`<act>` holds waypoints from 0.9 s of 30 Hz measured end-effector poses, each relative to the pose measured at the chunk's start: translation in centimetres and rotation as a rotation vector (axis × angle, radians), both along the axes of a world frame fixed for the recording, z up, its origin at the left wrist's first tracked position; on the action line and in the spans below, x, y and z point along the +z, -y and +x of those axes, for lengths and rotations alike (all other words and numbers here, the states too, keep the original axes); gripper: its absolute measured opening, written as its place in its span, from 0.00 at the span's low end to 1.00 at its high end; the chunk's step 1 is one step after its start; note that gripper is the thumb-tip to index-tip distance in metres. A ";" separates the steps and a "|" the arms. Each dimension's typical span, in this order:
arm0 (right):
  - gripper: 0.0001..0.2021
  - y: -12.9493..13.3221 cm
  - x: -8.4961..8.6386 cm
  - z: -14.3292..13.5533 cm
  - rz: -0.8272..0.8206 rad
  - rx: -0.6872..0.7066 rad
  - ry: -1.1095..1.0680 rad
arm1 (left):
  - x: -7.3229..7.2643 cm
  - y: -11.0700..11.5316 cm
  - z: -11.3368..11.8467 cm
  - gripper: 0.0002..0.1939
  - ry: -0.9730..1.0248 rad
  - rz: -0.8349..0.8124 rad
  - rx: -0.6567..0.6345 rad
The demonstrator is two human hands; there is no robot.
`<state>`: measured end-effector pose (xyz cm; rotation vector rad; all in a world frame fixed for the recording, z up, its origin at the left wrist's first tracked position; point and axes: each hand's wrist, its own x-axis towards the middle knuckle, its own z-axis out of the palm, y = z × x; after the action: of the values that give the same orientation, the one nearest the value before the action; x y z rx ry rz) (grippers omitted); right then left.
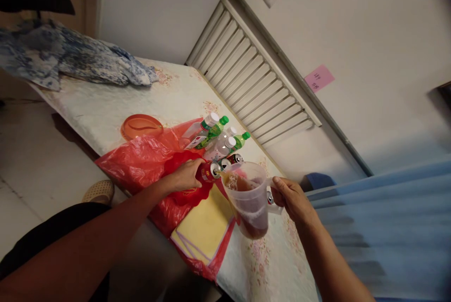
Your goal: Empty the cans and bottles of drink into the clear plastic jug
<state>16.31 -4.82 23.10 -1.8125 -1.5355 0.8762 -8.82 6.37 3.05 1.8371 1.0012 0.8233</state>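
My left hand is wrapped around a red drink can, whose open top leans toward a clear plastic pitcher. The fingers of my right hand are closed on the pitcher's handle. Foamy brown liquid sits inside the pitcher, and a thin stream of it shows between spout and can top; which way it flows I cannot tell. Beneath the can lies a red scalloped dish. Other opened cans stand just behind, partly hidden by the pitcher. A folded yellow cloth lies below my left hand.
Several bottles with white or green caps stand behind the cans. A red plastic bag spreads over the flowered tablecloth, near an orange-red lid. Patterned fabric lies at the far end. A radiator lines the wall.
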 end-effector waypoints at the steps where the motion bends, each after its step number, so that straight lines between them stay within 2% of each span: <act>1: 0.29 0.0 -0.1 0.0 0.003 0.002 0.000 | 0.0 0.0 0.0 0.33 0.000 -0.005 0.003; 10: 0.29 0.8 -1.9 0.2 0.032 -0.002 -0.105 | 0.4 0.0 -0.1 0.32 0.035 -0.016 -0.034; 19: 0.27 2.0 -3.8 -0.2 0.175 -0.156 -0.298 | 0.6 -0.1 -0.2 0.34 0.067 -0.040 -0.039; 22: 0.25 2.1 -3.9 -0.6 0.234 -0.171 -0.349 | 1.1 -0.2 -0.6 0.34 0.098 -0.044 -0.014; 27: 0.22 1.7 -2.9 -2.5 0.459 -0.259 -0.475 | 2.3 -0.5 -1.9 0.35 0.151 0.028 0.106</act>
<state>13.80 -6.54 20.16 -1.3143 -1.0623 0.6925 -10.68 6.83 5.38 1.7287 1.0010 1.0295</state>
